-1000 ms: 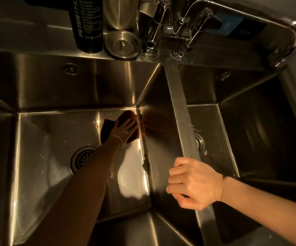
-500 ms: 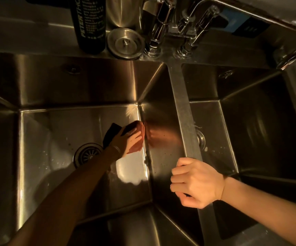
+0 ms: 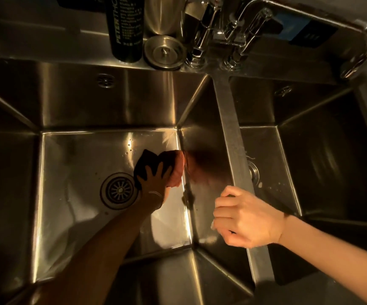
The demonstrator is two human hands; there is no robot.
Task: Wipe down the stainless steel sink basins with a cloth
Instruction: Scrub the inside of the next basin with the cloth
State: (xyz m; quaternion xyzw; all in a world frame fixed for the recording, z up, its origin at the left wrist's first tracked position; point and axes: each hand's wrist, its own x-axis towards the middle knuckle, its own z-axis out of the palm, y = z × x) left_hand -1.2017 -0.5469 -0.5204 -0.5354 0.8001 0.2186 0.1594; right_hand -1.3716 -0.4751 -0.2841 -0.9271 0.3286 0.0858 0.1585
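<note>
A double stainless steel sink fills the view. My left hand (image 3: pixel 154 180) presses a dark reddish cloth (image 3: pixel 173 167) flat on the floor of the left basin (image 3: pixel 72 172), against the foot of its right wall. The round drain (image 3: pixel 118 190) lies just left of that hand. My right hand (image 3: pixel 247 219) rests curled on the divider (image 3: pixel 231 128) between the basins and holds nothing. The right basin (image 3: pixel 272 172) lies beyond the divider, with part of its drain (image 3: pixel 254 172) showing.
On the back ledge stand a tall black bottle (image 3: pixel 126 27), a loose metal drain stopper (image 3: pixel 164 52) and a metal cup (image 3: pixel 162 14). The chrome tap (image 3: pixel 226 34) rises above the divider. A dark blue box (image 3: pixel 306 29) lies at the back right.
My left hand has slid the cloth along the basin floor toward the right wall and a little nearer to me. The right hand stays on the divider, barely shifted.
</note>
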